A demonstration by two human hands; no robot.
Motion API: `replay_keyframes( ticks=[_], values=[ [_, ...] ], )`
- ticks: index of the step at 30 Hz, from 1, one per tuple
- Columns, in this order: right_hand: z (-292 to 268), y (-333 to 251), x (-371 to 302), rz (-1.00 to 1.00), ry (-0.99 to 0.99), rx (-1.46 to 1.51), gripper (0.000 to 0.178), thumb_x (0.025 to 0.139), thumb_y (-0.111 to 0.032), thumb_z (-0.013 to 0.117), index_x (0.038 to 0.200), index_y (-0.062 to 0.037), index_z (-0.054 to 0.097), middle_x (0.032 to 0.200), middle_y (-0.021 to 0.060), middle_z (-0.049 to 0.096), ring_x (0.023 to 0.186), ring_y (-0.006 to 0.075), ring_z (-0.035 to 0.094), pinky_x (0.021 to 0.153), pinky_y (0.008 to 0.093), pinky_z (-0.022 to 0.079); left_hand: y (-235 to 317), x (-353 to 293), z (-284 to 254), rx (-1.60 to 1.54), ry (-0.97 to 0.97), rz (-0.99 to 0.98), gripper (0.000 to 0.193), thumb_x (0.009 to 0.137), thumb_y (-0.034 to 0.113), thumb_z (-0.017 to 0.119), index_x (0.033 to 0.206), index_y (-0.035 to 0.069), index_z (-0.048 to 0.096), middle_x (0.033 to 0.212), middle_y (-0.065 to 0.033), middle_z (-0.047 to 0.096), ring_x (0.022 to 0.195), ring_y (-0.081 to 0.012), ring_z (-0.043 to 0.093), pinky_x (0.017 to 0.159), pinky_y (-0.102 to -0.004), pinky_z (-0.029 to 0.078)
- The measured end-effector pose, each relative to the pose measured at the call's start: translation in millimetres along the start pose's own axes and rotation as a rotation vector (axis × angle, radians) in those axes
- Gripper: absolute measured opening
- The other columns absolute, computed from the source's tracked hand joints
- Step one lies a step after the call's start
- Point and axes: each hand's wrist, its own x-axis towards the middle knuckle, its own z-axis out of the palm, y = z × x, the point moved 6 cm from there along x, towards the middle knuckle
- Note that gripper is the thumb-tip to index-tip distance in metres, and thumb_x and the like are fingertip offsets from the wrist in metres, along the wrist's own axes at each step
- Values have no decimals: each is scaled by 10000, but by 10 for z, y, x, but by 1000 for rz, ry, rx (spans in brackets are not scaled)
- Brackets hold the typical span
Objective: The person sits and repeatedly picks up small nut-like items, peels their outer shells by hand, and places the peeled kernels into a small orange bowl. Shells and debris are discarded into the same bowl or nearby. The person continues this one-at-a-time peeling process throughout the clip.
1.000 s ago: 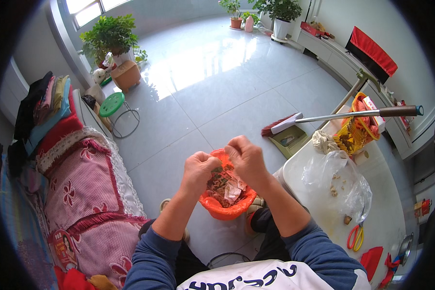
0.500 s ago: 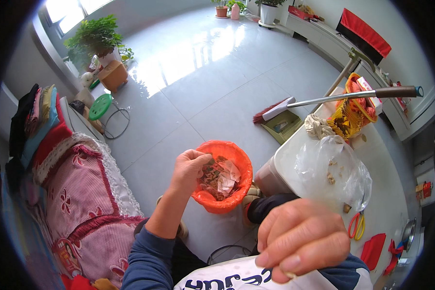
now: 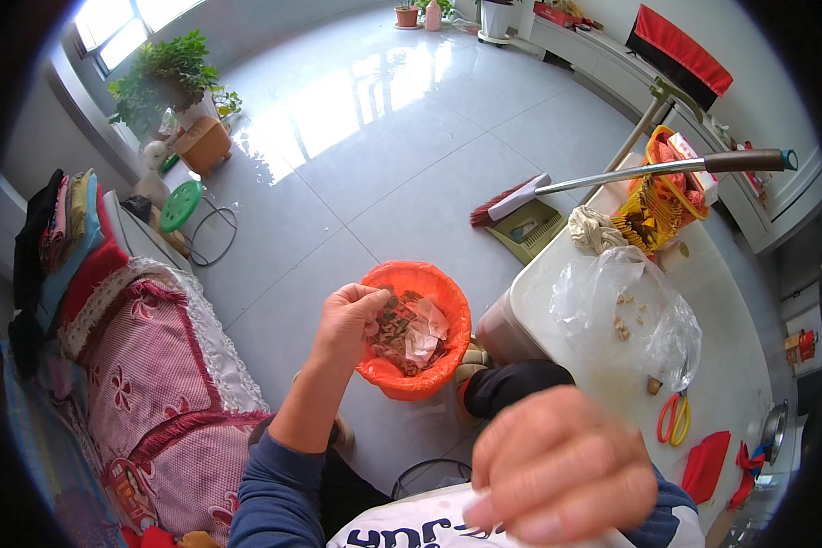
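My left hand (image 3: 350,318) is pinched closed above the left rim of a small waste bin (image 3: 459,350) lined with an orange-red bag. Anything between its fingertips is too small to make out. Scraps (image 3: 395,340) of brown and green litter and crumpled pale paper (image 3: 425,331) fill the bin's inside. Close to the camera, my right hand (image 3: 566,466) is blurred by motion, its fingers curled in front of my white and blue top. What it holds, if anything, cannot be made out. Right of it, a clear plastic bag (image 3: 580,292) with small tan pieces (image 3: 622,329) lies on a white table.
On the white table (image 3: 603,365) lie scissors (image 3: 674,418), red cloth (image 3: 706,466), a pale cloth (image 3: 595,228) and an orange basket (image 3: 676,187). A broom (image 3: 521,201) rests across it, above a green dustpan (image 3: 527,228). A pink-covered sofa (image 3: 155,356) stands left.
My right hand has shifted slightly left; the pale bit seen under its fingers before can no longer be made out. My left hand stays pinched over the bin. The whole view has shifted a little.
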Motion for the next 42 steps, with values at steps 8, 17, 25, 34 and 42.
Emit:
replay_keyframes(
  ticks=[8,17,25,34,42],
  values=[
    [40,1533,-542,667,-277,-627,134,863,-50,598,981,12,614,862,169,646,797,303,635,700,385,515,31,49,97,-561,-234,-105,522,973,435,508,1064,-62,634,1034,-150,651,992,-237,609,873,-366,513],
    [121,2256,-1382,855,-575,-911,197,835,-24,574,1028,13,591,1018,201,595,949,343,614,763,421,526,122,-13,53,-609,-288,-91,653,948,540,486,1162,-68,592,1118,-206,630,1076,-298,592,979,-429,467],
    [122,2293,-1413,910,-638,-832,253,806,24,559,1056,-17,559,1137,200,560,1056,358,583,838,444,517,159,-63,20,-599,-265,-51,646,945,549,484,1157,-50,605,1130,-196,637,1088,-300,588,988,-427,449],
    [47,2256,-1264,915,-585,-842,194,824,12,518,1012,10,565,1075,249,567,999,381,593,829,460,494,199,-62,45,-526,-319,-1,603,964,512,479,1167,-44,594,1112,-168,649,1040,-256,610,930,-397,485],
    [-40,2258,-1199,950,-285,-698,115,905,-42,499,991,23,538,921,243,613,878,404,608,751,432,509,280,-92,14,-295,-193,62,309,980,260,553,1085,-27,600,1024,-127,662,963,-208,640,778,-356,553]
  ],
)
